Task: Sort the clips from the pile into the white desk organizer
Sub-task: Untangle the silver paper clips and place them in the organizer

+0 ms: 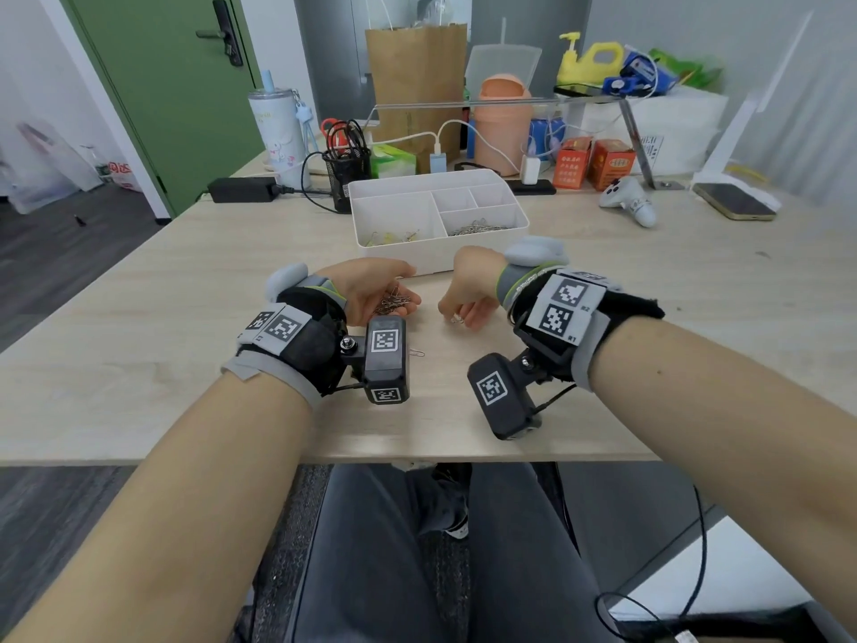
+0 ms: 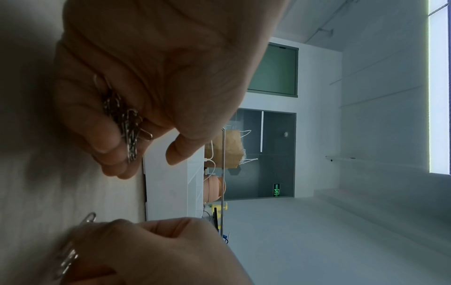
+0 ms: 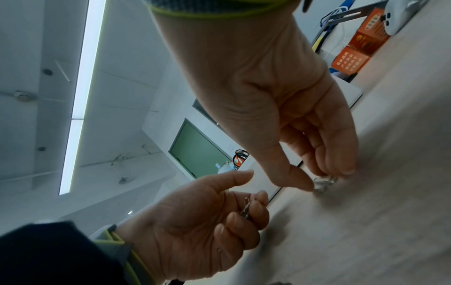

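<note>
My left hand (image 1: pixel 394 290) lies palm up in front of the white desk organizer (image 1: pixel 431 259), its fingers curled round several silver paper clips (image 1: pixel 394 303). The bunch also shows in the left wrist view as paper clips (image 2: pixel 129 131). To its right, my right hand (image 1: pixel 456 317) points down at the table, thumb and fingers pinching a few silver clips (image 3: pixel 324 183) that lie on the wood. One loose clip (image 1: pixel 417 352) lies beside the left wrist camera. The organizer holds yellow clips (image 1: pixel 389 236) front left and silver clips (image 1: pixel 477 227) front right.
Behind the organizer stand a black mesh pen cup (image 1: pixel 345 171), a paper bag (image 1: pixel 415 85), an orange bin (image 1: pixel 501 123) and red boxes (image 1: pixel 593 162). A white controller (image 1: pixel 630 201) and a phone (image 1: pixel 732 201) lie at the right. Light wood table (image 1: pixel 185 341) spreads around both hands.
</note>
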`<state>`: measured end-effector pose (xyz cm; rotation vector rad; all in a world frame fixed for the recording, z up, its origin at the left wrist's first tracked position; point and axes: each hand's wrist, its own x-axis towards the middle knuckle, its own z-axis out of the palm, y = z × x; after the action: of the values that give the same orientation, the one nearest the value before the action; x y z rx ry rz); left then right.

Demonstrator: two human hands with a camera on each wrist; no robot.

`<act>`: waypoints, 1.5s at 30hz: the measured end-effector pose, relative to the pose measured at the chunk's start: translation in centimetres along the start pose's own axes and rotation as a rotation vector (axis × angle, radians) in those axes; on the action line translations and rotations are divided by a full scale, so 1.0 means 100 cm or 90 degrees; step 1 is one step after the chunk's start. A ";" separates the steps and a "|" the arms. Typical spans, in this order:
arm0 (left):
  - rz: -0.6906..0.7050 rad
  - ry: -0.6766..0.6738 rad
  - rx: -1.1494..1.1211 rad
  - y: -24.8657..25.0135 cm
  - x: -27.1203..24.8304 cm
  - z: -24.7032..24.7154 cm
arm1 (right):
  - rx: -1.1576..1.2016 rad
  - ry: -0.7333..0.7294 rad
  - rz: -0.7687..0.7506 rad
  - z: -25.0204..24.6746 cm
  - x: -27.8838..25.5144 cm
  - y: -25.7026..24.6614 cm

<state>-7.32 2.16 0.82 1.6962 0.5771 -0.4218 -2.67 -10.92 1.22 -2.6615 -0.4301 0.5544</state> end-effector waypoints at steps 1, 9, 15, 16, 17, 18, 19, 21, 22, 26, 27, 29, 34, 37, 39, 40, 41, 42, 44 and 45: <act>0.000 -0.002 -0.001 -0.001 0.000 0.000 | -0.010 0.000 0.003 0.001 0.001 -0.002; 0.003 0.022 -0.003 -0.002 -0.006 -0.007 | -0.057 -0.005 -0.070 0.000 -0.004 0.002; 0.008 0.029 0.005 -0.006 -0.003 -0.010 | -0.088 -0.031 -0.217 0.008 -0.036 -0.009; 0.007 0.029 0.005 -0.007 -0.002 -0.010 | -0.107 -0.041 -0.236 0.012 -0.039 -0.013; 0.007 0.025 0.002 -0.007 -0.002 -0.010 | -0.129 -0.044 -0.247 0.017 -0.041 -0.017; 0.010 0.021 -0.003 -0.007 -0.002 -0.009 | -0.151 -0.040 -0.258 0.021 -0.041 -0.020; 0.016 0.020 -0.006 -0.007 -0.003 -0.009 | -0.172 -0.035 -0.265 0.025 -0.039 -0.022; 0.029 0.022 -0.001 -0.006 -0.007 -0.007 | -0.201 -0.026 -0.267 0.029 -0.035 -0.026; 0.033 0.018 0.005 -0.006 -0.008 -0.007 | -0.213 -0.024 -0.272 0.028 -0.034 -0.027; 0.037 0.011 0.004 -0.004 -0.006 -0.009 | -0.225 -0.004 -0.273 0.026 -0.025 -0.029; 0.035 0.008 -0.008 -0.003 -0.004 -0.008 | -0.221 0.001 -0.266 0.025 -0.022 -0.027; 0.039 0.003 -0.036 -0.003 -0.001 -0.007 | -0.189 -0.018 -0.253 0.023 -0.018 -0.023; 0.034 -0.014 -0.058 -0.002 0.005 -0.006 | -0.115 -0.049 -0.222 0.017 -0.016 -0.009; 0.038 -0.025 -0.062 0.001 0.008 -0.004 | -0.125 0.011 -0.207 0.010 -0.012 0.001; 0.053 -0.033 -0.076 0.004 0.010 -0.001 | -0.078 0.044 -0.197 -0.002 -0.010 0.008; 0.062 -0.042 -0.079 0.008 0.012 0.002 | -0.049 0.062 -0.194 -0.012 -0.009 0.011; 0.069 -0.052 -0.086 0.010 0.013 0.005 | -0.023 0.082 -0.190 -0.020 -0.007 0.015; 0.077 -0.063 -0.092 0.014 0.014 0.008 | -0.001 0.110 -0.190 -0.029 -0.003 0.019; 0.106 -0.084 -0.081 0.025 0.018 0.015 | 0.036 0.182 -0.194 -0.045 0.004 0.028; 0.121 -0.090 -0.070 0.032 0.019 0.018 | 0.059 0.211 -0.194 -0.052 0.008 0.032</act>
<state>-3.88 0.23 1.91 1.5844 0.3264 -0.3636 0.97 -15.07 4.00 -2.4690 -0.6731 0.0379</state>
